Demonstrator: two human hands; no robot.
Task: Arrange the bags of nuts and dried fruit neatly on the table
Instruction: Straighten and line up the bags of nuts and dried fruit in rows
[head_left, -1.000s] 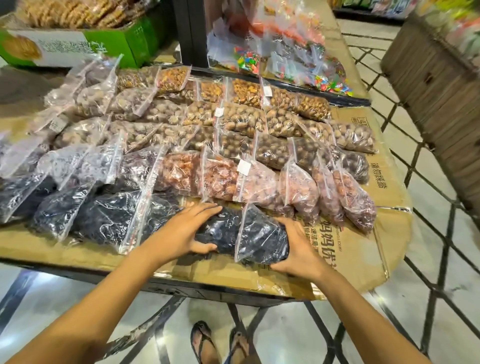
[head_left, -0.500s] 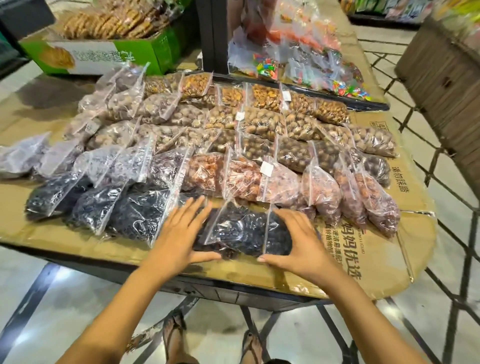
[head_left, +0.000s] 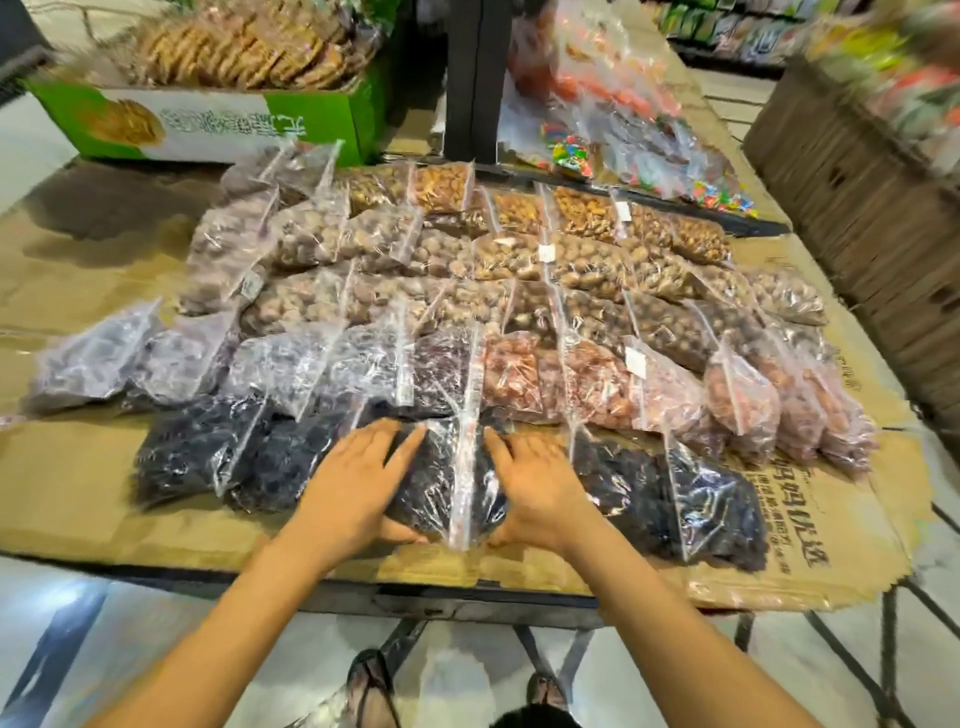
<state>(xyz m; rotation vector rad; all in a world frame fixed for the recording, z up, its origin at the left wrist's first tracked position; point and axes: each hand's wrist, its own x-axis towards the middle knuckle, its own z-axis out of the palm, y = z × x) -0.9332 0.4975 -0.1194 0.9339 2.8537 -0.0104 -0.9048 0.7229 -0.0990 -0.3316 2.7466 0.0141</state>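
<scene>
Squaring up one front-row bag is judged to be the step in hand. The counter (head_left: 467, 597) fills the middle of the frame and is covered with flattened cardboard (head_left: 104, 493), probably laid as a clean display base. Across it, the bags of nuts (head_left: 571, 270) are laid in overlapping rows in the centre and upper centre. Reddish dried fruit bags (head_left: 597, 384) sit right of centre, and dark dried fruit bags (head_left: 197, 447) run along the lower row. Like goods are kept together, seemingly so that each row reads as one kind.

A green box (head_left: 208, 124) of biscuits is seen upper left and candy bags (head_left: 597, 130) upper right, both beyond the rows. In the lower centre, the dark bag (head_left: 447, 483) is flanked on both sides. The left hand (head_left: 358, 478) is laid flat on its left side and the right hand (head_left: 535, 483) on its right. Each grip is spread wide, with fingers straight and pressing and thumbs set against the near end. Nothing is pinched or lifted, so the bag appears to be nudged into line with its neighbours, which it touches.
</scene>
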